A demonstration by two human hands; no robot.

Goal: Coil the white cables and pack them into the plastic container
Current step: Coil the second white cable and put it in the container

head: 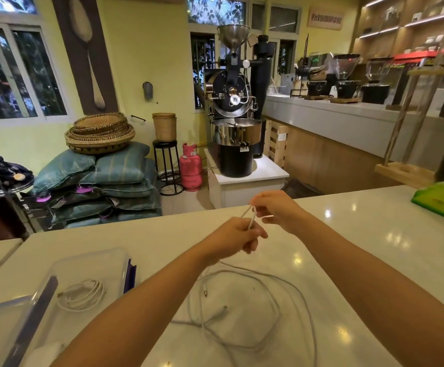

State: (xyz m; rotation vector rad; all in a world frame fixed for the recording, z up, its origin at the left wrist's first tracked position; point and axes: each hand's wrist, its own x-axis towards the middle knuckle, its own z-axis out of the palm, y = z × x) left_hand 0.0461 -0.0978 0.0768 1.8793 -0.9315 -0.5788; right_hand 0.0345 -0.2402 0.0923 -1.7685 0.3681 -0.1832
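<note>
**On the white worktop: cable coiling, first loop in hand**

Above the worktop (348,234), both hands raised, a doubled length of white cable (250,221) stretched between them.
- Step, as judged: starting the coil. Best done with even loops gathered into one hand, the other feeding slack, so the loose run (268,300) sprawled on the worktop below does not knot.
- Left hand (238,238): grip closed, fingers curled around the cable's lower part.
- Right hand (275,210): grip pinched on the upper end, thumb against fingertips.
- Plastic container (65,266): near left, open, one coiled white cable (82,295) already inside.
- Remaining: the loose cable, plugs lying free
</note>
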